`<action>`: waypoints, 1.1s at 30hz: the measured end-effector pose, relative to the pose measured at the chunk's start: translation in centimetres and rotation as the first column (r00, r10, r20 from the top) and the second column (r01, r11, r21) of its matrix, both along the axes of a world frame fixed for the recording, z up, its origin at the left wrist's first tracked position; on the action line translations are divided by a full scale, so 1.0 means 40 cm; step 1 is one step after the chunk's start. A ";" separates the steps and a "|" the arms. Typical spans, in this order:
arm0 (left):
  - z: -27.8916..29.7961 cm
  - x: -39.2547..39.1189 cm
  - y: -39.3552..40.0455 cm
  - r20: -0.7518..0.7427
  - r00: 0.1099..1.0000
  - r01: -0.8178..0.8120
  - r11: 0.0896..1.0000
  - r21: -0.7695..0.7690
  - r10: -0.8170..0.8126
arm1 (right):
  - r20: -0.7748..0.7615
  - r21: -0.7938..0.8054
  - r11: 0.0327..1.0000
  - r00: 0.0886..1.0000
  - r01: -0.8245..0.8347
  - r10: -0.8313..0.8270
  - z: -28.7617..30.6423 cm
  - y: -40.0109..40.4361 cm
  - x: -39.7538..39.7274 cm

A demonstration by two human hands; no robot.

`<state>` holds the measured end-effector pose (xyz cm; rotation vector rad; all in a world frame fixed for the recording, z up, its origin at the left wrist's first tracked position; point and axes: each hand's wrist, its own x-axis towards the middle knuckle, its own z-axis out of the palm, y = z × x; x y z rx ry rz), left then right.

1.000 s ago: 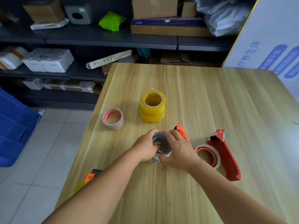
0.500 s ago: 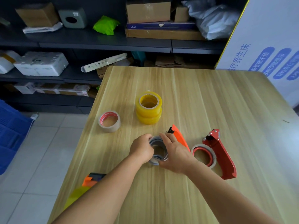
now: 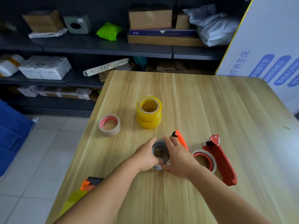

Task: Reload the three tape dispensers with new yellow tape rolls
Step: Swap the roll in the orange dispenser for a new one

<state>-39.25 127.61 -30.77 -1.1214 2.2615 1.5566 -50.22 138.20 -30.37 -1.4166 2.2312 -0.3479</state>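
head view: left hand (image 3: 146, 156) and right hand (image 3: 177, 156) both curl around a grey, nearly spent tape ring (image 3: 160, 153) on the orange handheld dispenser (image 3: 180, 139), low on the pale wooden table (image 3: 202, 102). two stacked yellow tape rolls (image 3: 149, 112) stand just beyond. red metal dispenser (image 3: 220, 160) lies right.

Only one view here, from the camera on my head, looking forward and down over the desk (image 3: 202, 101) with my forearms coming in from the bottom edge. It's wide-angle and sits close, so my left hand (image 3: 146, 156) and right hand (image 3: 177, 156) land about mid-frame. Farther out it faces the dark shelves (image 3: 103, 49) behind the desk, with tiled floor (image 3: 40, 159) off to the left.
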 end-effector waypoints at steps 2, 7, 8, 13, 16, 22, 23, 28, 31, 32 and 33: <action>-0.003 0.000 0.000 -0.044 0.999 0.005 1.000 0.005 -0.005 | -0.027 -0.005 1.000 1.000 0.005 -0.005 0.005 0.006 -0.004; -0.012 -0.012 0.003 -0.067 0.998 0.007 0.999 0.044 -0.004 | -0.005 -0.005 1.000 1.000 -0.010 0.010 0.005 0.005 -0.023; -0.017 -0.013 0.003 -0.062 0.998 0.004 0.999 0.044 -0.001 | 0.001 0.004 1.000 1.000 -0.011 0.011 0.002 0.005 -0.024; -0.013 -0.007 -0.015 -0.084 0.996 0.052 0.992 0.118 -0.043 | 0.070 0.027 1.000 0.998 -0.001 -0.001 0.000 0.004 -0.030; -0.007 -0.013 -0.026 -0.076 0.996 0.043 0.993 0.106 -0.035 | 0.090 0.050 0.999 0.996 -0.007 0.003 0.006 -0.001 -0.036; -0.014 -0.013 -0.025 -0.089 0.994 0.071 0.988 0.137 -0.059 | 0.115 0.088 0.996 0.992 0.032 -0.043 0.004 -0.004 -0.041; -0.015 -0.017 -0.029 -0.092 0.992 0.093 0.990 0.106 -0.083 | 0.116 0.086 0.996 0.992 0.032 -0.042 0.004 -0.008 -0.046; -0.013 -0.031 -0.027 -0.032 0.978 0.199 0.969 -0.150 -0.205 | 0.114 0.041 0.999 0.994 -0.002 -0.002 -0.002 -0.014 -0.055; -0.013 -0.025 -0.020 0.000 0.962 0.268 0.944 -0.194 -0.274 | 0.142 0.014 1.000 0.990 0.007 -0.009 -0.026 -0.004 -0.050; -0.014 -0.024 -0.022 0.017 0.960 0.275 0.937 -0.214 -0.278 | 0.085 0.016 1.000 0.996 -0.007 0.005 -0.035 -0.002 -0.053; -0.015 -0.024 -0.026 0.024 0.961 0.272 0.934 -0.233 -0.274 | 0.015 0.020 0.999 1.000 -0.026 0.026 -0.041 -0.002 -0.055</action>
